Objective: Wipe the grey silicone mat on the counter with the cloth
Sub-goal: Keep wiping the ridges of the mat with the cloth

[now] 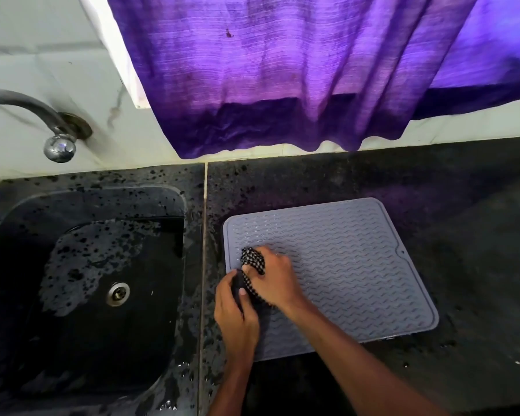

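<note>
Right now your right hand (275, 276) is bunched down over the checked cloth (252, 261) at the near left part of the grey silicone mat (348, 265), while your left hand (236, 310) pinches the cloth's trailing end. The mat lies flat on the dark counter (478, 235), just right of the sink (81, 280). Judge the cloth as soft and light, the mat as floppy and ribbed; press through your palm, and pin the mat's near edge if it creeps.
</note>
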`<state>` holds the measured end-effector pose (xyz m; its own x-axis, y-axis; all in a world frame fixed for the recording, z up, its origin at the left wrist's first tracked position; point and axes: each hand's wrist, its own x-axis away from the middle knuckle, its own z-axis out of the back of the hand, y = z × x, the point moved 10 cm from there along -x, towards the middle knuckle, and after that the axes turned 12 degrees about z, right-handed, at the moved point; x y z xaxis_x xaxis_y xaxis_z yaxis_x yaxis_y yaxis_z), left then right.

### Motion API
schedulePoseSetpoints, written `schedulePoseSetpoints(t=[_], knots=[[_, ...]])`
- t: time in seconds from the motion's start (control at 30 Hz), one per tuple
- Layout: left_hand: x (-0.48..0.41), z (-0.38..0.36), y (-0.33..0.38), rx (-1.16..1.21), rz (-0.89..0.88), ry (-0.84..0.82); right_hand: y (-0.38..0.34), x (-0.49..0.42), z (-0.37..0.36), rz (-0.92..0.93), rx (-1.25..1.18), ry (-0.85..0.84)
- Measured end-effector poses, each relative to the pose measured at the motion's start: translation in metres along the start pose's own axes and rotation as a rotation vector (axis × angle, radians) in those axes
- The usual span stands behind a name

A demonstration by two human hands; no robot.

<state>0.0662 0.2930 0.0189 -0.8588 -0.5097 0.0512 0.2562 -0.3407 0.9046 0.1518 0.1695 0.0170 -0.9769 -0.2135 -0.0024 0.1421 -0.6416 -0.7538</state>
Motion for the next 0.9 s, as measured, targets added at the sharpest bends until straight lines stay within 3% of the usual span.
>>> schedulePoseSetpoints(t=[0.17, 0.3, 0.5, 0.63, 0.77, 0.9], knots=[[0.000, -0.003, -0.002, 0.014, 0.005, -0.025, 0.008, 0.005, 0.001, -0.137, -0.203, -0.011], [-0.001, -0.009, -0.008, -0.048, -0.012, -0.042, 0.036, 0.025, 0.033, -0.238, -0.400, 0.073], [0.001, -0.022, -0.012, -0.154, -0.087, -0.055, 0.106, 0.062, 0.140, -0.256, -0.056, 0.174], [0.002, -0.023, -0.011, -0.200, -0.116, -0.023, 0.141, 0.089, 0.210, -0.310, 0.105, 0.346], [0.002, -0.023, -0.010, -0.204, -0.094, -0.038, 0.161, 0.088, 0.235, -0.310, 0.115, 0.392], [0.003, -0.022, -0.005, -0.224, -0.105, -0.029, 0.166, 0.074, 0.230, -0.268, 0.145, 0.329]])
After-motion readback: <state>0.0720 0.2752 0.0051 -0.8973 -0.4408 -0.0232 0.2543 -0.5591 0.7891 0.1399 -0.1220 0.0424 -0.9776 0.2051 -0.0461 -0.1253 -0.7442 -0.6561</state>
